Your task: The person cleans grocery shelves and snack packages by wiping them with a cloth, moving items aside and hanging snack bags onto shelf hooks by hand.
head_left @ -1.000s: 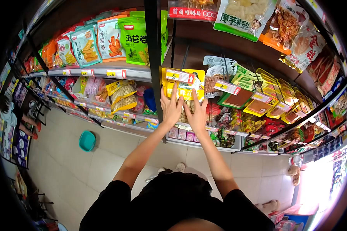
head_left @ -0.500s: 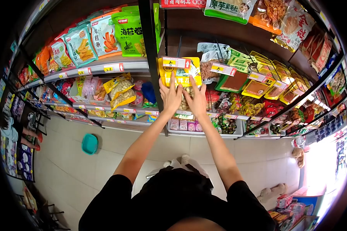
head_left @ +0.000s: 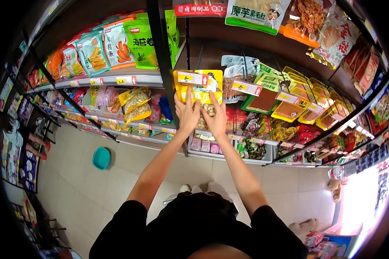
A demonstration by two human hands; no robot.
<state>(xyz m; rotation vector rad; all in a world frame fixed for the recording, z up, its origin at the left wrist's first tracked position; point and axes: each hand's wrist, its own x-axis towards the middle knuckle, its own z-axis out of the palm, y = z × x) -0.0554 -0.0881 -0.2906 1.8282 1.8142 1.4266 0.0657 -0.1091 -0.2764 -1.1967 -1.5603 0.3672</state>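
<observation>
A yellow snack bag [head_left: 201, 96] with a clear window showing pale nuts hangs on the rack beside the black post, a price tag [head_left: 193, 79] in front of its top. Against the left part of the bag lies my left hand [head_left: 188, 113], fingers stretched upward. My right hand [head_left: 214, 115] rests on its right part, also with fingers extended. The thumbs are close together over the window. To the right hang a white-and-brown bag [head_left: 235, 84] and green-edged packs [head_left: 261, 97].
A black upright post [head_left: 162, 56] stands just left of my hands. Stocked shelves [head_left: 112, 81] run to both sides, with large bags [head_left: 255, 15] hanging above. A teal basin [head_left: 101, 158] sits on the floor. At the far left is another person [head_left: 14, 136].
The camera view has shifted slightly, so shelves and basin appear displaced. Both hands stay on the yellow bag, with their fingers slightly repositioned.
</observation>
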